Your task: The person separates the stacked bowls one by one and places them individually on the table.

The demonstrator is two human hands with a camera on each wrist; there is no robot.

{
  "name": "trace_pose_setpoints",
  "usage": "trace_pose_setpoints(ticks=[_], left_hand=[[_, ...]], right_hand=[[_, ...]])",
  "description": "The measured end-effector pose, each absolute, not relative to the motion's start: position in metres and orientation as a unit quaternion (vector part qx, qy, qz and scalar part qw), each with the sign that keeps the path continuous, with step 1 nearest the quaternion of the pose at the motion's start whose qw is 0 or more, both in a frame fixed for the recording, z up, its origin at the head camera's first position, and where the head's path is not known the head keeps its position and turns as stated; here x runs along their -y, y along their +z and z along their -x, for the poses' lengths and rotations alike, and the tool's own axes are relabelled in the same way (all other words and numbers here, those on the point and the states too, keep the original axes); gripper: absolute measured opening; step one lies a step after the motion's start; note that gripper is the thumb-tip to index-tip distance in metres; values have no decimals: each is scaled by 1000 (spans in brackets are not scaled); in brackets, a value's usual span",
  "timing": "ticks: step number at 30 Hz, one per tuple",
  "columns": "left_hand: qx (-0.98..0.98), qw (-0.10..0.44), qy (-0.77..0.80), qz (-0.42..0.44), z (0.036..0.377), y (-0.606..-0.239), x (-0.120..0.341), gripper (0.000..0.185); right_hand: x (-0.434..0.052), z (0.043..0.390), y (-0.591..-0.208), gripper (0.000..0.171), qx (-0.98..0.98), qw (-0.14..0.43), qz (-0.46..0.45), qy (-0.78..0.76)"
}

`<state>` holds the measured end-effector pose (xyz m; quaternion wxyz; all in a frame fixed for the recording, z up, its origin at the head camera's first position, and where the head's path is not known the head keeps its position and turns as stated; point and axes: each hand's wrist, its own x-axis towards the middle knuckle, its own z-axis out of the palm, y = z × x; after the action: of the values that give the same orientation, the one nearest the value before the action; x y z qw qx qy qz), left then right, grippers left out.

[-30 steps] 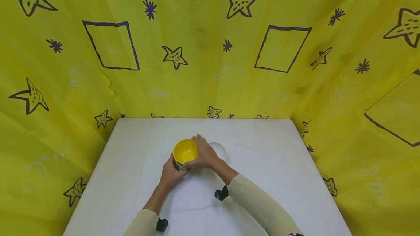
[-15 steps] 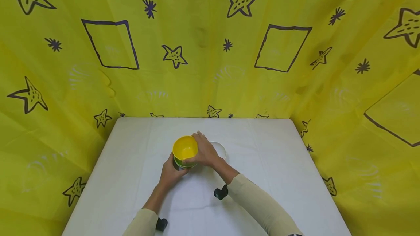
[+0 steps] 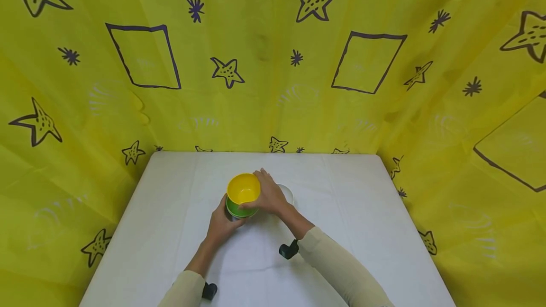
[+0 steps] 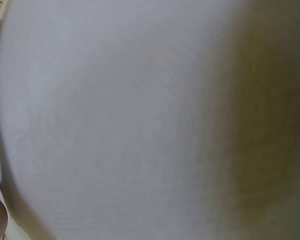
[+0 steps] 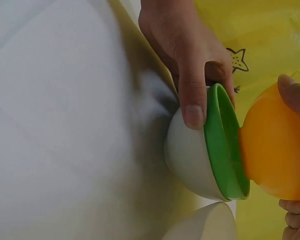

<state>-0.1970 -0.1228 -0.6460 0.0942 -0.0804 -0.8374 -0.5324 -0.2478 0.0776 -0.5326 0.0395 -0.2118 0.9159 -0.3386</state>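
Observation:
My right hand (image 3: 271, 197) grips a yellow bowl (image 3: 243, 187) by its right side, thumb at the near rim. Just below it, my left hand (image 3: 221, 226) holds a white bowl (image 5: 189, 155) with a green bowl (image 5: 221, 150) nested inside. In the right wrist view the left thumb presses the white bowl's outside, and the yellow bowl's base is at the green bowl's mouth; whether they touch I cannot tell. Behind the right hand, partly hidden, a second white bowl (image 3: 288, 194) stands on the table. The left wrist view has mostly blurred white cloth.
A white cloth covers the table (image 3: 350, 212). Yellow curtains (image 3: 264, 108) with drawn stars and frames enclose it at the back and both sides. A black piece (image 3: 289, 249) sticks out at the right wrist, another (image 3: 209, 291) at the left.
The yellow bowl has risen and shifted slightly away from me in my right hand, exposing more of the green bowl beneath. My left hand has stayed nearly still.

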Motion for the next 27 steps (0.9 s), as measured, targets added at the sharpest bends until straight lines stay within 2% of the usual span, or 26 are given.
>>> trace_pose_setpoints(ticks=[10,27], left_hand=[[830,103,-539,100,200,-647,126,102],[839,81,-529,93,201,-648,128,103]], right_hand=[[-87,250,-527,113,-916,29,189,-353],[-99,254,-530,113,-912,8,155,-380]])
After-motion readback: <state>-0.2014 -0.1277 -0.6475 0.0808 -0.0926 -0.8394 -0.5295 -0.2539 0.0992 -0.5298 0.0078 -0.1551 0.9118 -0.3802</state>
